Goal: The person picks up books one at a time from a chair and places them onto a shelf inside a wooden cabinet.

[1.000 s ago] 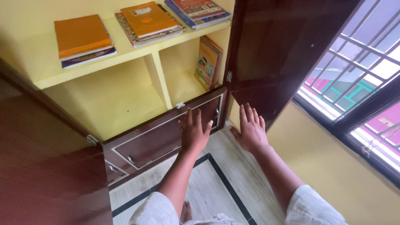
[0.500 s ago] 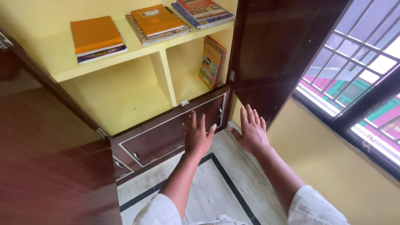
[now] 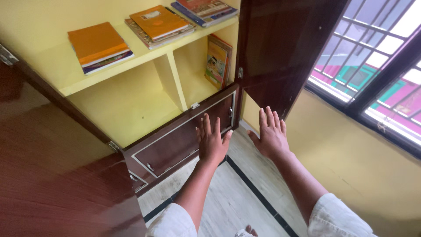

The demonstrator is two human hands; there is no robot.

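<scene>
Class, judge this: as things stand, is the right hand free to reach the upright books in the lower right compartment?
Probably yes: the right hand is empty, the cupboard door stands open, and nothing blocks the upright books.

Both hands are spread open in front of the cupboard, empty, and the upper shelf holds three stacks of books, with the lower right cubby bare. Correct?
Not quite. In the head view the lower right cubby is not bare: books stand upright in it. The rest holds: left hand and right hand are open and empty, and three stacks lie on the upper shelf.

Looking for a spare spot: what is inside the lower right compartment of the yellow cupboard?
A few thin books stand upright against its right wall; the rest of the compartment looks bare. Its front corner is hidden by the open door.
</scene>
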